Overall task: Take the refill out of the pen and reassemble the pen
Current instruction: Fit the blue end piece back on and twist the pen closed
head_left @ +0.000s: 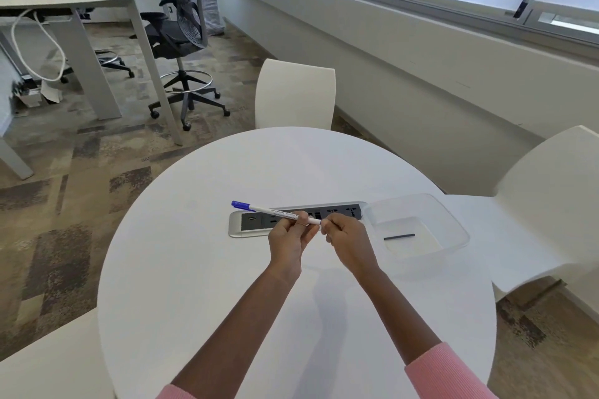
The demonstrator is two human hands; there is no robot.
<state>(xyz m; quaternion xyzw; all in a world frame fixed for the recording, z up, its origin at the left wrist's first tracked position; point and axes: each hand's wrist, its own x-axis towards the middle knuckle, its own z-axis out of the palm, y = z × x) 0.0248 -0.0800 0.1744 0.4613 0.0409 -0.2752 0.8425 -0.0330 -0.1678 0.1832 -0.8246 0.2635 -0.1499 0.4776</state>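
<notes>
A slim white plastic pen with a blue cap [275,212] is held in the air just above the middle of the frame, lying almost level with its cap toward the left. The left hand [289,234] has its fingers [299,220] closed around the barrel. The right hand [346,234] pinches the pen's right end. To the right, a short thin dark stick [399,236] lies inside a clear plastic tray [453,220] on the round white table [201,269]. Behind the hands sits a grey socket panel [256,223].
</notes>
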